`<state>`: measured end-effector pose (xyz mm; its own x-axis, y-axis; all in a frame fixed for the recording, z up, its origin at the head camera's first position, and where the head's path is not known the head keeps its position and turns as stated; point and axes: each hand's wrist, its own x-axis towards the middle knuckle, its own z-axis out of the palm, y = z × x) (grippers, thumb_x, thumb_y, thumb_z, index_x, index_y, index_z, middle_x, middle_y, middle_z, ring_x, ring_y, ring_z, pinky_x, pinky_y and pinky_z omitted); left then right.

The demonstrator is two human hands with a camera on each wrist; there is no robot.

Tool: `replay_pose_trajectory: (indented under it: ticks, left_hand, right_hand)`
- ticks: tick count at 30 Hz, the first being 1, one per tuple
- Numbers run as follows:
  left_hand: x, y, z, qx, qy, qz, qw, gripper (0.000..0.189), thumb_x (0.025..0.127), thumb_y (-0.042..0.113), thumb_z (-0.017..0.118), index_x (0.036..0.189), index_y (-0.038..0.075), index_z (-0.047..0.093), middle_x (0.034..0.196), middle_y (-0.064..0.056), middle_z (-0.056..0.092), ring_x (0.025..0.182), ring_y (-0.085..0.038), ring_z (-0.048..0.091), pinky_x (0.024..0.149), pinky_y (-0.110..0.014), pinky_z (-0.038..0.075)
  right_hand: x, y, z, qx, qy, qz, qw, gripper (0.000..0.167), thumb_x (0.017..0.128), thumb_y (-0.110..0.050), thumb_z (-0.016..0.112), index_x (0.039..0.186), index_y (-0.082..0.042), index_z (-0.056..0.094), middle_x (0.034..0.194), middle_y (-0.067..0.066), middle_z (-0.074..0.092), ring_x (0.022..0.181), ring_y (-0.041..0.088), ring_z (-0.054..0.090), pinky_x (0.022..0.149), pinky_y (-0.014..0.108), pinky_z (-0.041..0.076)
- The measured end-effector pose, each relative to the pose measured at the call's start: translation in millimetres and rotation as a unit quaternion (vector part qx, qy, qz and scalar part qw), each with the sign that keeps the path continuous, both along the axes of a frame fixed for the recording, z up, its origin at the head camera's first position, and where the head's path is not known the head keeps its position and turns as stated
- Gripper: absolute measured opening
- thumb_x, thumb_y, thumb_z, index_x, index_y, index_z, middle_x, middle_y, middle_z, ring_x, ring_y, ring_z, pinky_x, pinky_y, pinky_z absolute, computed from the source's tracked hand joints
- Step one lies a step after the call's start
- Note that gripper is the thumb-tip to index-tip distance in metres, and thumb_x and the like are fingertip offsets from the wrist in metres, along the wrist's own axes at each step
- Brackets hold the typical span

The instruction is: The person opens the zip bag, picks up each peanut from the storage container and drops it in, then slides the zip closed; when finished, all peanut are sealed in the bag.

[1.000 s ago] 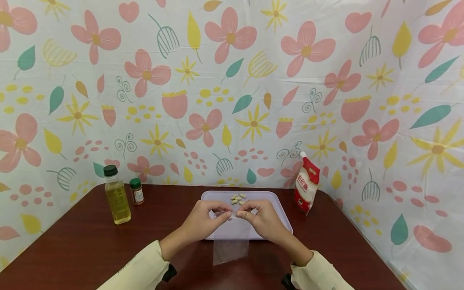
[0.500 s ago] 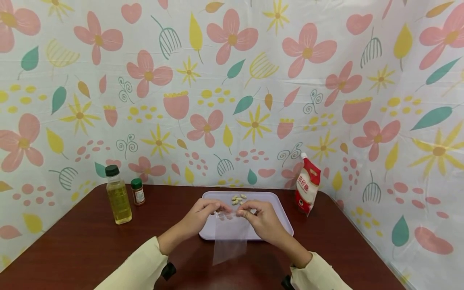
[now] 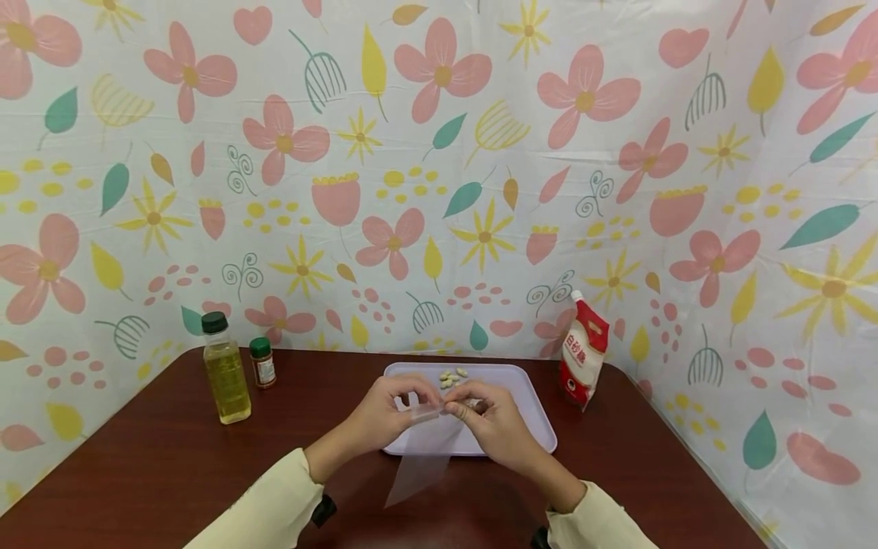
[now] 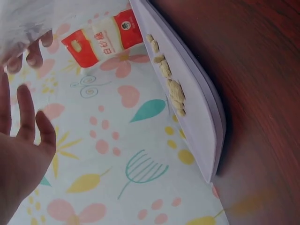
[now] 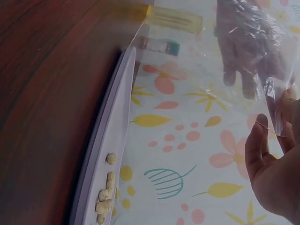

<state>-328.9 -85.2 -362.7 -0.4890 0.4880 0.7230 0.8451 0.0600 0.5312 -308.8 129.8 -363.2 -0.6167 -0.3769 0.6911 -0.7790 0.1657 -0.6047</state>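
A clear plastic bag [image 3: 421, 461] hangs from both hands over the front of a pale lilac tray [image 3: 535, 412]. My left hand [image 3: 384, 408] pinches the bag near its top edge. Close beside it, my right hand [image 3: 497, 419] pinches the same edge between thumb and finger. In the right wrist view the see-through bag [image 5: 243, 51] spreads out, with the other hand showing through it. Several unshelled peanuts [image 3: 449, 378] lie on the tray beyond the hands, and the left wrist view also shows these peanuts [image 4: 176, 91].
An oil bottle [image 3: 228, 381] with a dark cap stands on the left of the dark wooden table [image 3: 137, 473], next to a small green-capped spice jar [image 3: 263, 364]. To the tray's right stands a red and white sugar pouch [image 3: 583, 354]. A flower-patterned curtain [image 3: 439, 191] rises behind.
My left hand briefly shifted its fingers along the bag's top and now pinches it again. The bag's lower end has swung left. My right hand has stayed nearly in place.
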Motion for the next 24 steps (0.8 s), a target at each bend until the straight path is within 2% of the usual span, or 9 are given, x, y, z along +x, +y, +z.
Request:
replay_pose_trajectory:
  ticks: [2, 6, 8, 10, 12, 16, 20, 24]
  left_hand:
    - [-1.0, 2.1, -2.0, 0.015, 0.042, 0.009, 0.999, 0.017, 0.084, -0.003, 0.074, 0.088, 0.012, 0.072, 0.095, -0.005, 0.071, 0.082, -0.014, 0.061, 0.063, -0.041, 0.044]
    - [-1.7, 2.6, -3.4, 0.032, 0.118, 0.018, 0.9924, 0.022, 0.082, -0.009, 0.073, 0.089, 0.012, 0.072, 0.096, -0.004, 0.068, 0.088, -0.016, 0.063, 0.071, -0.035, 0.053]
    - [-1.1, 1.7, -1.9, 0.027, 0.153, 0.03, 0.9874, 0.022, 0.083, -0.007, 0.073, 0.09, 0.013, 0.073, 0.098, -0.002, 0.067, 0.093, -0.017, 0.064, 0.077, -0.033, 0.054]
    - [0.8, 0.3, 0.8, 0.011, 0.181, 0.054, 0.9818, 0.019, 0.083, -0.002, 0.075, 0.091, 0.015, 0.073, 0.099, 0.002, 0.067, 0.096, -0.015, 0.062, 0.081, -0.032, 0.051]
    - [3.3, -1.3, 3.5, -0.011, 0.209, 0.087, 0.974, 0.018, 0.083, 0.003, 0.077, 0.092, 0.019, 0.073, 0.101, 0.006, 0.066, 0.098, -0.013, 0.06, 0.08, -0.033, 0.046]
    - [7.5, -3.6, 8.2, -0.06, 0.27, 0.141, 0.9505, 0.015, 0.082, 0.012, 0.079, 0.092, 0.021, 0.073, 0.103, 0.01, 0.065, 0.1, -0.012, 0.059, 0.073, -0.032, 0.035]
    - [11.7, -4.9, 10.8, -0.086, 0.32, 0.158, 0.9303, 0.012, 0.082, 0.015, 0.079, 0.091, 0.02, 0.074, 0.103, 0.008, 0.065, 0.095, -0.013, 0.059, 0.073, -0.03, 0.033]
    - [16.3, -5.4, 12.8, -0.091, 0.341, 0.165, 0.9209, 0.005, 0.086, 0.018, 0.076, 0.089, 0.021, 0.073, 0.102, 0.008, 0.065, 0.093, -0.013, 0.058, 0.073, -0.031, 0.033]
  right_hand:
    - [1.1, -1.0, 0.2, -0.004, 0.002, 0.003, 1.0, 0.015, 0.091, 0.003, 0.066, 0.097, -0.009, 0.071, 0.095, 0.008, 0.071, 0.079, 0.01, 0.061, 0.054, 0.026, 0.046]
    - [1.8, -2.4, 0.5, -0.004, 0.021, -0.001, 0.9998, 0.015, 0.091, 0.001, 0.067, 0.097, -0.012, 0.071, 0.099, 0.006, 0.072, 0.085, 0.013, 0.063, 0.058, 0.028, 0.048]
    - [2.6, -2.6, 1.2, 0.002, 0.039, -0.007, 0.9992, 0.015, 0.091, 0.0, 0.068, 0.097, -0.014, 0.07, 0.102, 0.006, 0.072, 0.093, 0.016, 0.065, 0.064, 0.031, 0.049]
    - [4.1, -2.8, 2.4, 0.01, 0.05, -0.015, 0.9986, 0.015, 0.091, -0.002, 0.069, 0.096, -0.016, 0.07, 0.106, 0.005, 0.071, 0.1, 0.018, 0.063, 0.07, 0.034, 0.048]
    - [5.8, -2.9, 4.0, 0.015, 0.057, -0.02, 0.9981, 0.015, 0.091, -0.003, 0.069, 0.096, -0.018, 0.07, 0.11, 0.004, 0.07, 0.107, 0.02, 0.061, 0.074, 0.035, 0.046]
    - [7.9, -3.0, 6.4, 0.02, 0.072, -0.019, 0.997, 0.014, 0.09, -0.005, 0.071, 0.095, -0.018, 0.07, 0.112, 0.003, 0.069, 0.11, 0.022, 0.058, 0.077, 0.034, 0.043]
    - [7.9, -2.5, 5.8, 0.03, 0.104, -0.012, 0.994, 0.011, 0.089, -0.004, 0.072, 0.093, -0.015, 0.069, 0.111, 0.005, 0.068, 0.103, 0.023, 0.058, 0.076, 0.032, 0.044]
    - [8.9, -1.6, 5.0, 0.038, 0.123, -0.012, 0.9916, 0.013, 0.089, -0.003, 0.071, 0.09, -0.015, 0.067, 0.11, 0.005, 0.065, 0.104, 0.023, 0.057, 0.077, 0.031, 0.046]
